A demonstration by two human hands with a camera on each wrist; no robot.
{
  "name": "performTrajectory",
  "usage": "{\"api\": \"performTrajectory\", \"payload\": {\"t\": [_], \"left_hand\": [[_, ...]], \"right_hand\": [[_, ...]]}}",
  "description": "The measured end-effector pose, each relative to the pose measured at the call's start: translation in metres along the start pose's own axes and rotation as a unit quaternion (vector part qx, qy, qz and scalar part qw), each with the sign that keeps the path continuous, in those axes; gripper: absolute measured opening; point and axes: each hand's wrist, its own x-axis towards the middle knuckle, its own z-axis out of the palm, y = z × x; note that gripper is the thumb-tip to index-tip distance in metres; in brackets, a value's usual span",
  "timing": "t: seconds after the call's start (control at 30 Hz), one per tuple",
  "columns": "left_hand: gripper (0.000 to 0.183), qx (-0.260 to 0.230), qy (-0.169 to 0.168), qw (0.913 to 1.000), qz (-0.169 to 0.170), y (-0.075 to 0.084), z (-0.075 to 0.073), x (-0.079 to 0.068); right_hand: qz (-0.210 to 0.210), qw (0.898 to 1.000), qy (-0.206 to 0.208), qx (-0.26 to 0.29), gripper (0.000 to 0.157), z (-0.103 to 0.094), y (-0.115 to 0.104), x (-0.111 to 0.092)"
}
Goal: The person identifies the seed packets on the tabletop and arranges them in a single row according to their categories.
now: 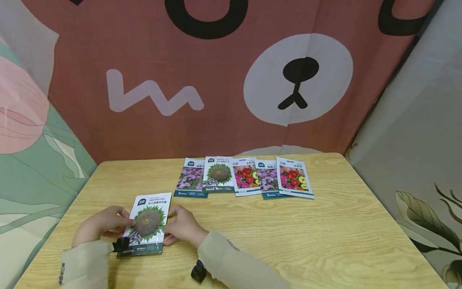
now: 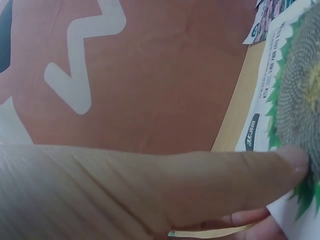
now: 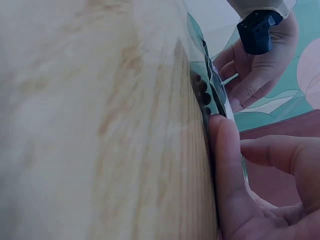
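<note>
A sunflower seed packet with a big sunflower head printed on it is at the table's front left, picture side up. My left hand pinches its left edge, thumb on the printed front and fingers behind. At the opposite edge my right hand grips the packet between thumb and fingers. The left wrist view shows the left thumb lying over the printed flower. Seen edge-on in the right wrist view, the packet stands slightly off the wood, with right fingers beneath it; the left hand is on its far side.
Several seed packets overlap in a row at the table's back: purple flowers, a sunflower, red and yellow flowers, purple again and red-yellow again. A bear-print curtain hangs behind the wooden table.
</note>
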Motion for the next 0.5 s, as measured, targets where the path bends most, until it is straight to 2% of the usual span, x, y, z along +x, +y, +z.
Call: {"api": "performTrajectory", "payload": {"t": [0.23, 0.5], "left_hand": [[0.028, 0.0, 0.006, 0.9999, -0.013, -0.0019, 0.0002, 0.0046], [0.023, -0.002, 0.012, 0.9999, -0.011, -0.0025, -0.0004, 0.0071]], "right_hand": [[0.007, 1.0, 0.004, -0.018, 0.026, 0.0004, -0.0007, -0.0005], [0.004, 1.0, 0.014, -0.008, 0.031, 0.0025, -0.0023, -0.0004]]}}
